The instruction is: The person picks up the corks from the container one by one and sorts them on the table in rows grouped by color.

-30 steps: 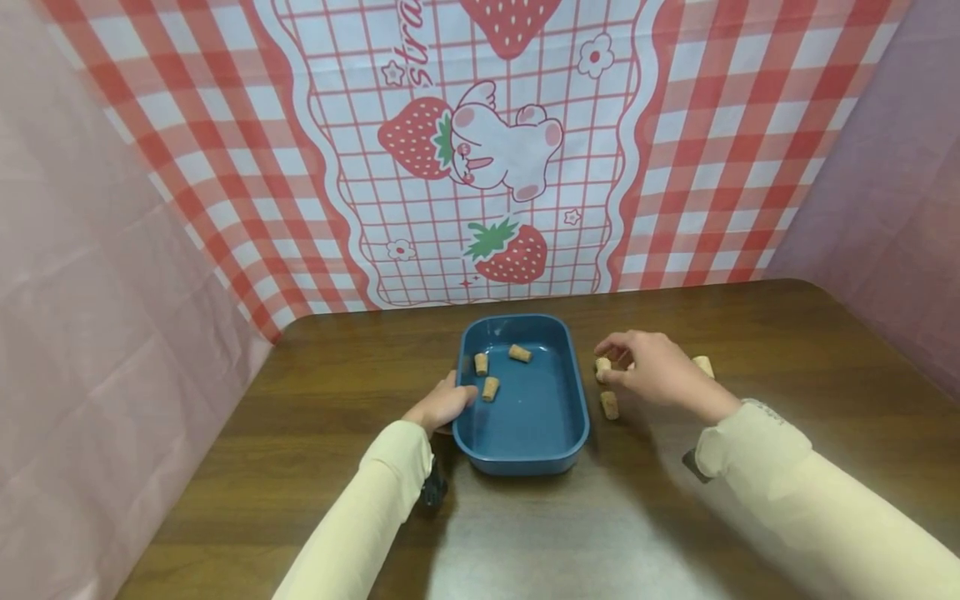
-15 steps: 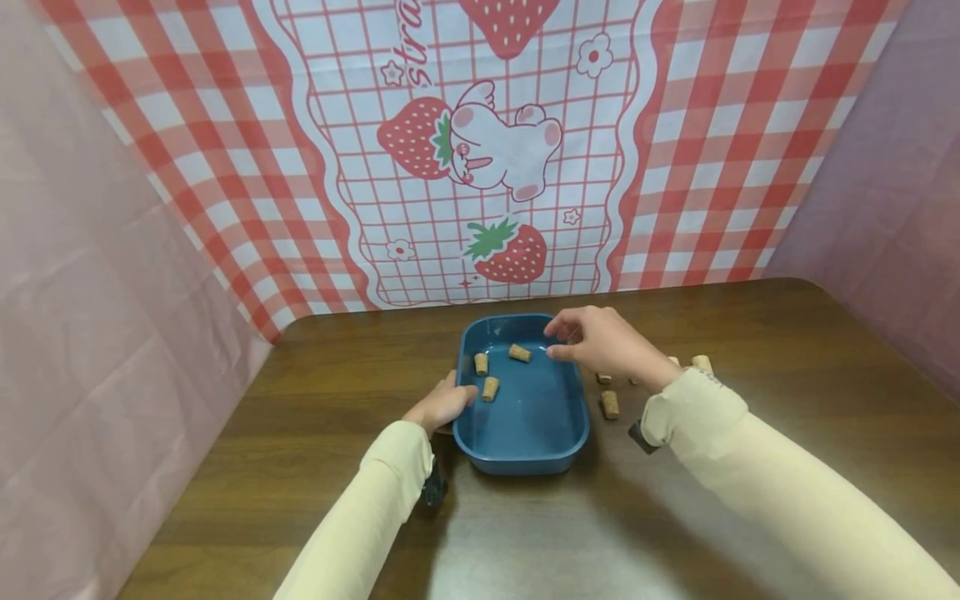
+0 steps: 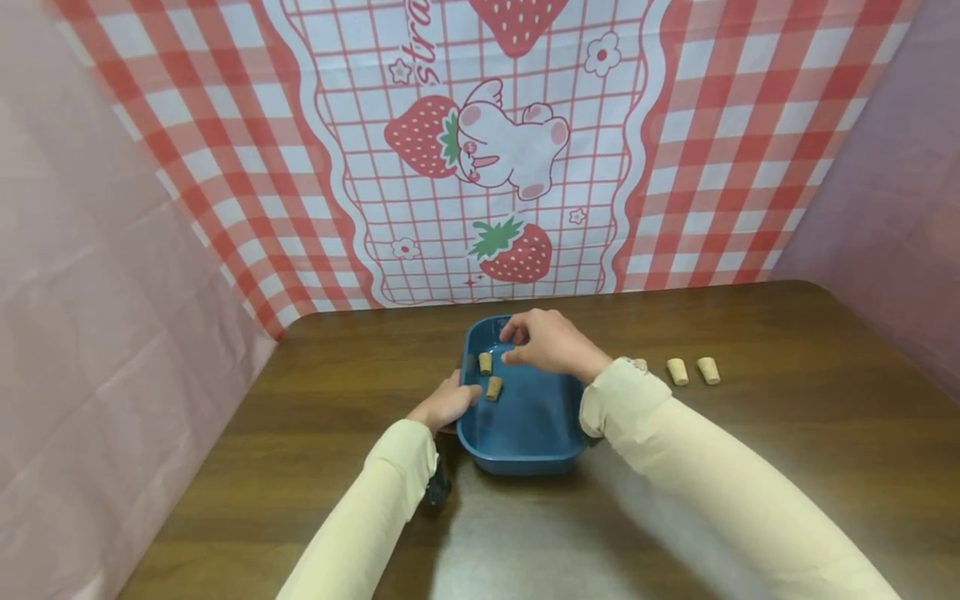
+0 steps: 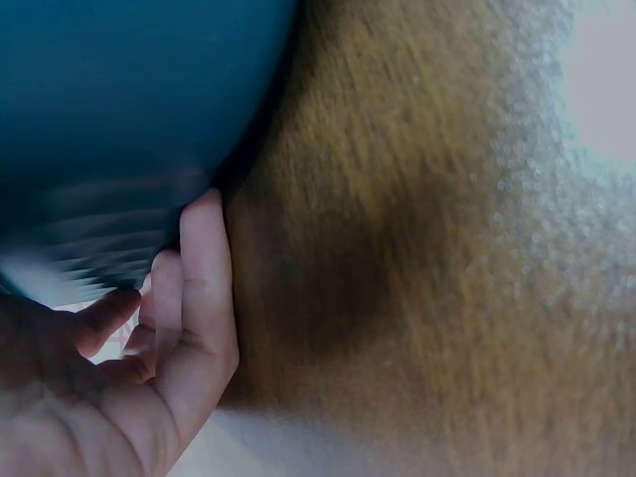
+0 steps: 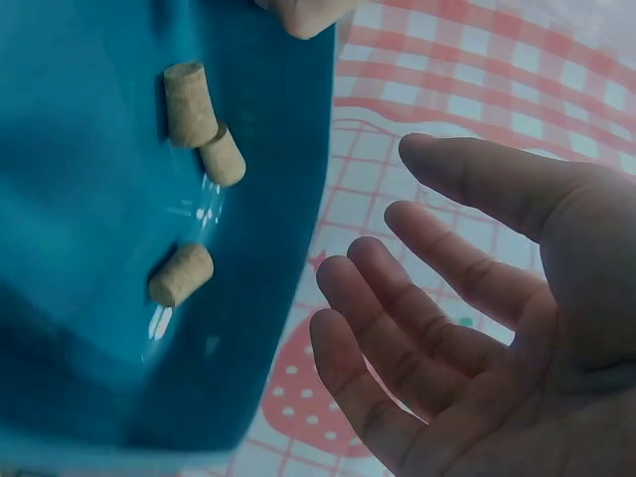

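A deep blue tub (image 3: 525,433) stands on the table. My left hand (image 3: 446,404) holds its left side, thumb over the rim and fingers along the outer wall in the left wrist view. My right hand (image 3: 551,342) hovers over the tub's far part, fingers spread and slightly bent with nothing between them. Inside the tub, the right wrist view shows a cork (image 5: 189,104) close against a second cork (image 5: 223,156), and a third cork (image 5: 181,275) lies apart. My right hand hides that third one in the head view.
Right of the tub lie a cork (image 3: 677,372), another cork (image 3: 708,371) and a partly covered cork (image 3: 640,364) on the wooden table (image 3: 337,375). My right sleeve (image 3: 675,425) hides the table beside the tub. A checked strawberry cloth (image 3: 517,167) hangs behind.
My right hand has moved left from the corks on the table, across the tub's right rim, to above its inside. The left hand has stayed on the tub.
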`<state>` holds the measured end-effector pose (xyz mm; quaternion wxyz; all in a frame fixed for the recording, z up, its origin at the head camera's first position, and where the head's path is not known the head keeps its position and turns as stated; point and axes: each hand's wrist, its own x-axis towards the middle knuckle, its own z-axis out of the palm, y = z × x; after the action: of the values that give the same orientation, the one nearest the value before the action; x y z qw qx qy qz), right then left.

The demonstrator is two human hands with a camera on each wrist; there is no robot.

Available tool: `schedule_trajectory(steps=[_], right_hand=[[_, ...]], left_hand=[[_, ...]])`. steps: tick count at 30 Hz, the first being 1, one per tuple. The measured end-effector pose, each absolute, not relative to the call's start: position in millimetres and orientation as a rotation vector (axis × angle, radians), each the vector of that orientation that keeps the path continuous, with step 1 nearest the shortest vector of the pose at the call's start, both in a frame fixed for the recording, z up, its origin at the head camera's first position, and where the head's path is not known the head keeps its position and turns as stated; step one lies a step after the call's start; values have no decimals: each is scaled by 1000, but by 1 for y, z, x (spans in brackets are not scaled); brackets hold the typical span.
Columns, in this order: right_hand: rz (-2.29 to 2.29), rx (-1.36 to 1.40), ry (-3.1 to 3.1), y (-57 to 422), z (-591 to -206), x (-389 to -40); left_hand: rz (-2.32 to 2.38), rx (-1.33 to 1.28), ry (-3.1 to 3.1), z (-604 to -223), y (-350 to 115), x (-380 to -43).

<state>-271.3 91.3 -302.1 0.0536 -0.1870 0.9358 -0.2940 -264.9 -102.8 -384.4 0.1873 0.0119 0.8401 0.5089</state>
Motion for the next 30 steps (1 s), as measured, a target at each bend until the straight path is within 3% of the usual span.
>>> schedule_trajectory(steps=[12, 30], right_hand=[[-858, -422, 2766, 62, -322, -290], [-668, -315, 2780, 48, -338, -290]], left_hand=[[1455, 39, 2355, -385, -103, -266], [1468, 83, 2337, -385, -104, -267]])
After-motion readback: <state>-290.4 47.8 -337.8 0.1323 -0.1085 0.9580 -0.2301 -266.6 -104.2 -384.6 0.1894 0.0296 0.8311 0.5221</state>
